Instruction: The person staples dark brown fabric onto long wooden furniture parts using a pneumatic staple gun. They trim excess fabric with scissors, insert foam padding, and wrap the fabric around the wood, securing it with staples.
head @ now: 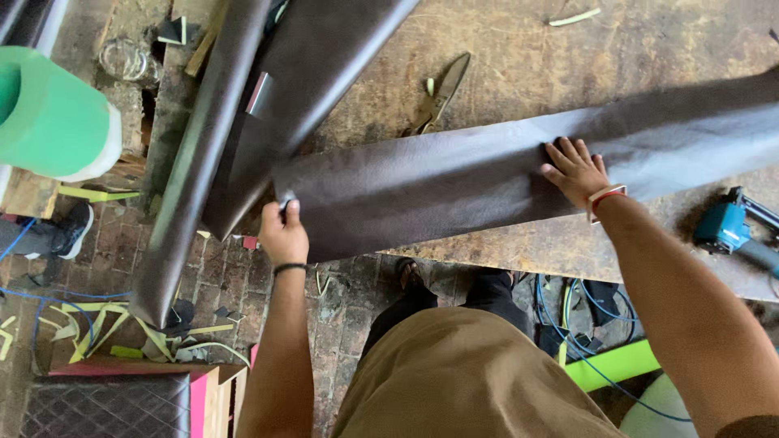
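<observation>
Head view. A long strip of dark brown faux leather (454, 182) lies flat on the worn wooden tabletop (527, 73). Its long axis runs from the lower left, at the tabletop's near edge, up and away to the right, where it leaves the picture.

The left hand (283, 231) is closed in a pinch on the strip's left end, at the near corner that overhangs the tabletop edge. The right hand (574, 169) is open, fingers spread, palm pressed flat on the strip near its middle. The strip therefore spans between both hands; the left hand is nearer the free end, the right hand nearer the long run of material.

Edges: the near tabletop edge passes just below the strip and between the two forearms. Left of the left hand, a second length of dark brown material (203, 154) hangs steeply over the tabletop edge toward the brick floor (341, 300).

Open room: bare tabletop lies beyond the strip. Metal shears (438, 97) rest there, apart from the strip's far edge. A blue power tool (726, 227) sits to the right, near the right forearm but clear of the strip.
</observation>
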The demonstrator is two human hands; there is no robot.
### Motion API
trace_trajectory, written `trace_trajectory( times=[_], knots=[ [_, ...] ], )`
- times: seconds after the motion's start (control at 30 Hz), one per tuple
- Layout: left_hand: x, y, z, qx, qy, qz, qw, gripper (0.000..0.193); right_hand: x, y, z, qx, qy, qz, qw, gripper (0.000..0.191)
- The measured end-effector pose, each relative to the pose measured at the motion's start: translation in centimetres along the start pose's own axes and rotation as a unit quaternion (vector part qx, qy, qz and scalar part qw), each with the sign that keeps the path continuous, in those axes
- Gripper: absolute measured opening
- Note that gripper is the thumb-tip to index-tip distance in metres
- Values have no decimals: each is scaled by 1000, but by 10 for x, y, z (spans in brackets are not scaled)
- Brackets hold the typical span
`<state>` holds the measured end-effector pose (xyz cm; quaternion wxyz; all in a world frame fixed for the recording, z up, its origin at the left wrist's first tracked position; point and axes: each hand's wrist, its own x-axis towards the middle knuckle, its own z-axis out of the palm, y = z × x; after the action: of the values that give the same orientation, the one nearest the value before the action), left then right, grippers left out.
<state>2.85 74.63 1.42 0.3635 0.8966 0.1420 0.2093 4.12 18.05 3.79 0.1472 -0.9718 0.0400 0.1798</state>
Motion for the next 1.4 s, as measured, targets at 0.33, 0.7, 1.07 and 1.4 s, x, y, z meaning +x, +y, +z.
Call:
trace_trajectory(
  times=[0.33, 0.7, 1.07, 1.4],
  knots=[
    [-32, -37, 28, 159, -128, -114, 972, 34, 2, -18, 0, -75, -16, 16, 997, 90],
    [-4, -37, 28, 81, -21, -47, 995, 35, 1, -19, 3, -65, -32, 58, 996, 92],
    [0, -8, 36, 158, -99, -109, 976, 47, 3, -11, 14, -25, -11, 51, 998, 97],
    [-110, 195, 159, 142, -371, 306, 865, 78, -42, -29, 44, -12, 119, 17, 993, 90]
  ],
)
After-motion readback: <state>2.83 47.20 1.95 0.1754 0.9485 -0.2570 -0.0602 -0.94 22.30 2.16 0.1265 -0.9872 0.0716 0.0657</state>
